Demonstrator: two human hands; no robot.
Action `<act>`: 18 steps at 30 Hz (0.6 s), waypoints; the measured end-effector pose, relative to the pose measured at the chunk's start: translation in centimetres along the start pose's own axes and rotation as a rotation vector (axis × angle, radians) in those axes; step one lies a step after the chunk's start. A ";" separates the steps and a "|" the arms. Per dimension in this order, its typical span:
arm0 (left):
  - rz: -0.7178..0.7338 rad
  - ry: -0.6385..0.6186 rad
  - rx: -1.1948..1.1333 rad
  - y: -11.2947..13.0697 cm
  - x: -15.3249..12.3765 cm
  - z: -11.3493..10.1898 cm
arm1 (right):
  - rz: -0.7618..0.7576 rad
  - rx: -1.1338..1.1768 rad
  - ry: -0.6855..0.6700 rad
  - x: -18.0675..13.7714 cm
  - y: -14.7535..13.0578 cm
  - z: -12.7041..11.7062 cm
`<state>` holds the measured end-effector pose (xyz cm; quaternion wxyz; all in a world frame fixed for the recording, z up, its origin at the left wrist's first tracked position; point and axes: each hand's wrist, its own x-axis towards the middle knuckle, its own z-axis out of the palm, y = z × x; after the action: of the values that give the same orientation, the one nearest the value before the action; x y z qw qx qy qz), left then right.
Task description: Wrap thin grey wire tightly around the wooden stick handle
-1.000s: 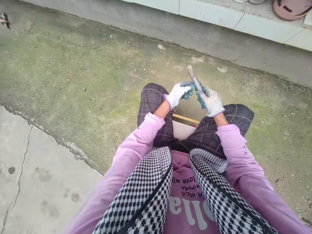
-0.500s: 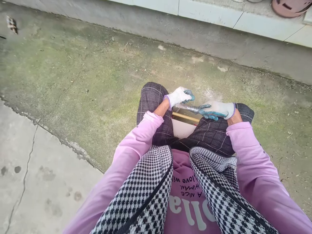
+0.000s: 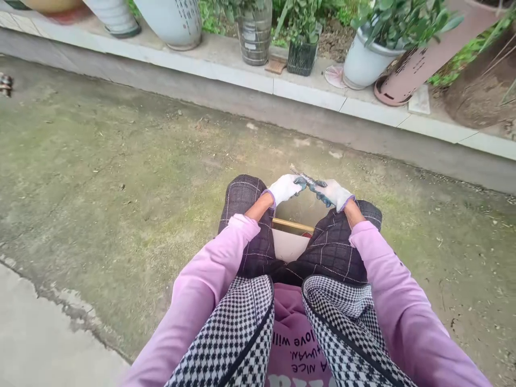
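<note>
— Between the knees (image 3: 244,196), how many items are being handled?
— One slim metal tool (image 3: 307,179), two gloved hands. The right hand (image 3: 334,193) is clamping its near end. The left hand (image 3: 284,188) is curling beside it, grip unclear. Its long axis is running away and leftward, tip pointing far-left.
— Containers?
— On the ledge (image 3: 242,75), a grey pot (image 3: 253,37), a black pot (image 3: 301,56) and a white pot (image 3: 363,67) are holding green plants.

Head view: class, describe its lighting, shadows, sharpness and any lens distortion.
Head view: soft, even daylight, no hard shadows or glare on the ground; the wide-angle lens slants the ledge and leans the pots; the gloved left hand, right hand and the thin tool they hold look small and slightly soft.
</note>
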<state>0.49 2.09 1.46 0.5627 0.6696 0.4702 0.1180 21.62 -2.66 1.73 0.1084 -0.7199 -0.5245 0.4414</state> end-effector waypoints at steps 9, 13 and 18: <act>0.118 0.086 -0.297 5.8 4.3 -4.4 | -0.062 0.253 0.184 5.0 -5.8 -3.0; 0.108 0.127 -0.277 7.2 5.1 -5.0 | -0.067 0.382 0.187 7.1 -6.8 -2.6; 0.065 0.095 -0.203 7.1 4.7 -5.8 | -0.096 0.584 0.211 8.3 -7.3 -2.9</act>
<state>2.54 9.90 7.86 0.6005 0.6176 0.4601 0.2150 19.47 8.47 3.63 0.3850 -0.6746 -0.3950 0.4906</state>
